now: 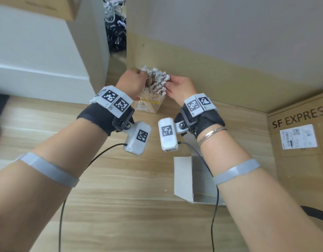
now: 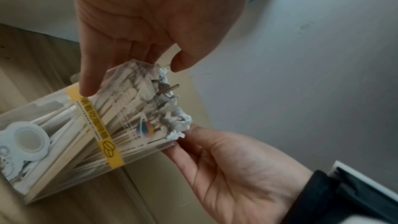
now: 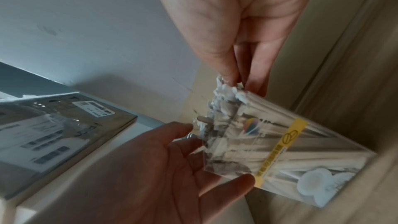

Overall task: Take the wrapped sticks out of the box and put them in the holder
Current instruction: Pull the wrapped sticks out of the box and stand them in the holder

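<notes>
A clear plastic holder point(image 1: 149, 106) with a yellow band stands at the back of the table, packed with wrapped sticks point(image 1: 157, 79) whose crumpled paper tops stick out. My left hand point(image 1: 137, 79) lies against its left side with straight fingers point(image 2: 88, 81) touching the holder point(image 2: 129, 142). My right hand point(image 1: 172, 85) pinches paper tops of the sticks point(image 3: 226, 98) at the right corner of the holder point(image 3: 301, 151). The white box point(image 1: 183, 177) stands open nearer to me. My right forearm hides part of its inside.
A cardboard carton marked SF EXPRESS point(image 1: 299, 139) stands at the right. At the left is a white cabinet point(image 1: 38, 60), with tangled cables point(image 1: 115, 24) in the gap behind it. The holder sits close to the wall. Black wrist-camera cables trail over the wooden table point(image 1: 129, 197).
</notes>
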A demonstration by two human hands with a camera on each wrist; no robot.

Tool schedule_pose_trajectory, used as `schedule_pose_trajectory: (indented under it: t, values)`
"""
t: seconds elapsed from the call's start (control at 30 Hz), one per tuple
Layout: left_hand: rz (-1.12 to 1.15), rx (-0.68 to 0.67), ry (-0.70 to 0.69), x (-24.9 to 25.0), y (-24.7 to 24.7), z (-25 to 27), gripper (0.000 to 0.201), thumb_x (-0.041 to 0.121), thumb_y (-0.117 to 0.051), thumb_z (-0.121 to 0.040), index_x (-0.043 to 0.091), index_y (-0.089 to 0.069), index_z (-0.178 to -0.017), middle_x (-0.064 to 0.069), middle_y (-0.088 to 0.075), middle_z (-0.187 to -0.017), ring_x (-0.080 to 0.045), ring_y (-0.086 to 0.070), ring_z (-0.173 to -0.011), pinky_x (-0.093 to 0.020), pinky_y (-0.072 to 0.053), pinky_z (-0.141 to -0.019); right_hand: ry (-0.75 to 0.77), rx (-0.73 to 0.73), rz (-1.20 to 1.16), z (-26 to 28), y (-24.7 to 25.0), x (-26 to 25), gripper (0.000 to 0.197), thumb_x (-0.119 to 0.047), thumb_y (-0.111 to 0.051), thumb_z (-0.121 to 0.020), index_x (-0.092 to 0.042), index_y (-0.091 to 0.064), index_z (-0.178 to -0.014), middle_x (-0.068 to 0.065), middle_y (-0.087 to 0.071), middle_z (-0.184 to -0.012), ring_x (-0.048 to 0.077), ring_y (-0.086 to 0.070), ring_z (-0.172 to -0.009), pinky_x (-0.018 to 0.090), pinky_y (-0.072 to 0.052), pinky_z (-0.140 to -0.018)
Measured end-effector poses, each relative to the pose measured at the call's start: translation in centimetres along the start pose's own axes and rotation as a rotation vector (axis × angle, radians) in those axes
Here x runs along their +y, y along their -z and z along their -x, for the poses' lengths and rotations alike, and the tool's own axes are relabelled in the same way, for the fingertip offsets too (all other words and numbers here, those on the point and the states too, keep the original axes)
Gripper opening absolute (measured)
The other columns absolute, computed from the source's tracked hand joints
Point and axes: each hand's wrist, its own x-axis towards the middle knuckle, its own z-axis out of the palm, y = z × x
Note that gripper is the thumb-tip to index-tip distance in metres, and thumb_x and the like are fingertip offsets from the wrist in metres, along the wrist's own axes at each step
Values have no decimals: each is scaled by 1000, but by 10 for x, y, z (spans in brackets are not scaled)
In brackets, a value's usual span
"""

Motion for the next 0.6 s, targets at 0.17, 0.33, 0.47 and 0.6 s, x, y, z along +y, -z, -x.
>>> schedule_pose_trajectory:
  t: [0.17,0.33,0.47,0.6]
  values:
    - [-47,-1,-7,-6,-2,-8,38,22,-29,-94,3,-52,-118,-23,-55,-116,-37,-55,-111,-47,-52,-93,-8,2,52,-3,-5,5,32,-4,-52,-92,-5,-60,-122,10,-67,-117,23,-66,-102,36,-50,-98]
    - [-98,9,-21,-7,-2,-9,18,22,-30,-95,12,-45,-95,-7,-46,-82,-26,-47,-89,-34,-44,-85,13,21,129,-2,-8,6,29,-12,-55,-90,-10,-65,-116,7,-70,-113,25,-66,-103,43,-50,-99]
    - [-154,-30,-68,-3,0,1,25,19,-29,-95,4,-49,-97,-12,-53,-81,-33,-48,-87,-28,-32,-69,-36,40,135,10,-1,0,35,-14,-52,-93,-8,-58,-126,13,-67,-118,29,-64,-107,44,-48,-100]
    - [-199,-15,-102,4,-2,17,46,20,-30,-96,3,-36,-139,-16,-52,-127,-31,-50,-117,-31,-37,-85,-43,45,157,23,11,-4,38,-16,-49,-94,-8,-53,-130,17,-66,-115,32,-65,-105,43,-50,-98]
